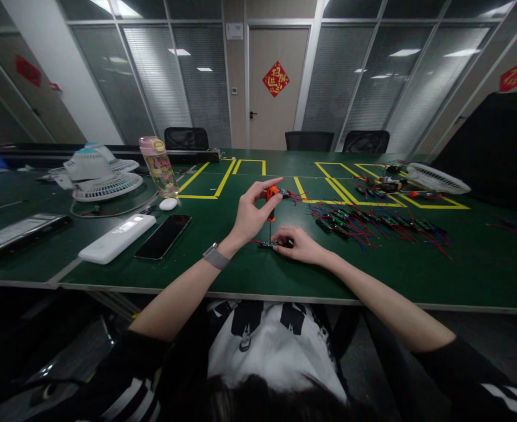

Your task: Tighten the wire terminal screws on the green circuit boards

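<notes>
My left hand (253, 212) is closed round the orange and black handle of a screwdriver (272, 205), its index finger stretched out over the top. The screwdriver stands upright, and its shaft points down at a small green circuit board (265, 245) on the table. My right hand (300, 245) lies low on the table, thumb and fingers pinching the right end of that board. Those fingers partly cover the board. Whether the screwdriver's tip touches it, I cannot tell. Beyond the left hand is another small board (285, 192) with red and blue wires.
Several wired boards (364, 220) lie heaped to the right. On the left are a phone (164, 237), a white power bank (118, 238), a white round-cornered case (168, 204), a pink-lidded bottle (159, 167) and white fans (102, 176). Yellow tape (197, 197) marks the green table (223, 275).
</notes>
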The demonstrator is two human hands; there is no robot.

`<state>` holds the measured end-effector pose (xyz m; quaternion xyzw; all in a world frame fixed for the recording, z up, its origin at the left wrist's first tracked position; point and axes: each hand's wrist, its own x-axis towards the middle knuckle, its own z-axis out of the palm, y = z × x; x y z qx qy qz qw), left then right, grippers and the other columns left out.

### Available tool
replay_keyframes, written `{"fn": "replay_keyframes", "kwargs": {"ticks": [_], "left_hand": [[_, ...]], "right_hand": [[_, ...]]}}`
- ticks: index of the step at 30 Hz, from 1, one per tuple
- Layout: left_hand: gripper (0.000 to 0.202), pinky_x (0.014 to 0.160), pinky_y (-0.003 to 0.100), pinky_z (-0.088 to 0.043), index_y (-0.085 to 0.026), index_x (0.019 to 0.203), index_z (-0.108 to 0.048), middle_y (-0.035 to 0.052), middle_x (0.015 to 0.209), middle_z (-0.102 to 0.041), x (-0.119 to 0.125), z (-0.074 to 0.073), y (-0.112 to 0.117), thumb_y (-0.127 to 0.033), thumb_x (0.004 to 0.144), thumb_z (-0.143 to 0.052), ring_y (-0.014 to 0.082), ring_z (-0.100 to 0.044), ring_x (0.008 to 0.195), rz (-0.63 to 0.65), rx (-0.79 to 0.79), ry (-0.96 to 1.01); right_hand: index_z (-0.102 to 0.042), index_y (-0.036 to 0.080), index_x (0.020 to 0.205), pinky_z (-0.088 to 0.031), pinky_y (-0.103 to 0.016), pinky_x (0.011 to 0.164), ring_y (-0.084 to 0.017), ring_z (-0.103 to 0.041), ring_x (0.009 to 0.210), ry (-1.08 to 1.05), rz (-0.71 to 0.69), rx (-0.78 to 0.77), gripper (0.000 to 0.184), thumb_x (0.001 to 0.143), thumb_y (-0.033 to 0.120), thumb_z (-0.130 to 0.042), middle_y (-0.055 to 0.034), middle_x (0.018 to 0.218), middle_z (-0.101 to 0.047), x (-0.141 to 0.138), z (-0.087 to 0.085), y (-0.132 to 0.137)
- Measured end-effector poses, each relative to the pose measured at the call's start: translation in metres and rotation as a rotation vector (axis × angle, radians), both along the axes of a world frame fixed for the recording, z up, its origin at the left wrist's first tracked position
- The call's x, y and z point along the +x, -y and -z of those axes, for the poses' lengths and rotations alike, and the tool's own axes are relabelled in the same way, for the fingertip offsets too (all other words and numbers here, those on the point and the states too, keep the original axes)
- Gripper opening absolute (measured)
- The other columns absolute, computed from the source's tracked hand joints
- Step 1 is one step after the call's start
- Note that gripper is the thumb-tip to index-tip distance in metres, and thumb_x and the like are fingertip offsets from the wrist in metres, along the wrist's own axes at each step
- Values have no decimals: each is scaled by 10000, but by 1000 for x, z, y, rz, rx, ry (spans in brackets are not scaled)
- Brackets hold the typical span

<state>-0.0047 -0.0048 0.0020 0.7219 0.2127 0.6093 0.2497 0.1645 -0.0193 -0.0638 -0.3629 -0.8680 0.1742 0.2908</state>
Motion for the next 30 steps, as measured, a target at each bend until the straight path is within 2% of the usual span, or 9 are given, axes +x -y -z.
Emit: {"fn": "replay_keyframes", "kwargs": {"ticks": [4, 9, 14, 16, 19, 21, 23, 27, 30], "left_hand": [[309, 835, 287, -487, -267, 1120, -656, 41, 1054, -603, -2, 0, -1, -311, 814, -650, 140, -569, 936, -62, 66, -46], [385, 965, 370, -467, -259, 1238, -583, 60, 1280, -582, -2, 0, -3, -194, 893, -423, 173, -595, 1096, 109, 1, -15], [412, 960, 383, -492, -222, 1288, -539, 86, 1274, -606, 0, 1, -3, -182, 894, -423, 186, -637, 1069, 176, -64, 39], [398, 910, 354, -515, -216, 1290, -533, 91, 1249, -617, 1, 1, -2, -213, 897, -469, 173, -655, 1007, 160, -66, 28], [382, 856, 309, -512, -222, 1230, -583, 66, 1101, -660, 0, 1, 0, -267, 851, -597, 148, -634, 924, 49, -5, -26], [367, 819, 284, -502, -237, 1164, -628, 41, 1007, -651, -1, 1, 1, -293, 803, -667, 133, -599, 871, -27, 52, -56], [337, 791, 273, -495, -248, 1132, -647, 37, 1001, -627, -2, 1, 1, -301, 800, -669, 130, -577, 860, -52, 84, -65], [326, 901, 318, -479, -253, 1182, -621, 59, 1175, -604, -3, 0, 0, -222, 871, -529, 163, -581, 1041, 41, 63, -55], [404, 908, 355, -506, -254, 1265, -557, 72, 1275, -590, -2, -1, 0, -176, 885, -444, 165, -641, 993, 178, -20, -18]], "right_hand": [[-678, 154, 890, -388, -234, 601, -120, -491, 643, 2, 10, -2, 127, 781, 169, -616, -3, 710, -547, 0, -1, 0], [-677, 151, 886, -386, -233, 603, -117, -488, 641, 3, -1, -1, 122, 781, 164, -615, -1, 712, -544, -1, -1, 0], [-680, 131, 897, -388, -236, 600, -121, -493, 638, 4, -2, -5, 137, 786, 167, -610, -7, 709, -548, -1, -1, 0], [-681, 129, 897, -391, -238, 604, -122, -495, 644, 5, -3, -3, 138, 783, 163, -610, -10, 714, -550, -1, -1, 1], [-678, 131, 892, -395, -236, 605, -120, -495, 643, 0, 3, -8, 133, 779, 159, -613, -10, 717, -549, -1, -2, 1], [-676, 141, 891, -395, -232, 600, -118, -493, 639, -3, 7, -14, 130, 779, 161, -614, -7, 714, -548, -1, -3, 2], [-675, 149, 891, -395, -231, 597, -118, -491, 635, -1, 8, -14, 128, 779, 163, -614, -4, 708, -546, -2, -4, 2], [-675, 150, 885, -395, -233, 605, -119, -494, 639, 2, 0, 4, 123, 781, 163, -612, -5, 715, -546, -1, -2, 1], [-673, 157, 886, -397, -235, 612, -120, -498, 647, 2, -3, 9, 122, 781, 168, -614, -4, 722, -551, 0, -1, 0]]}}
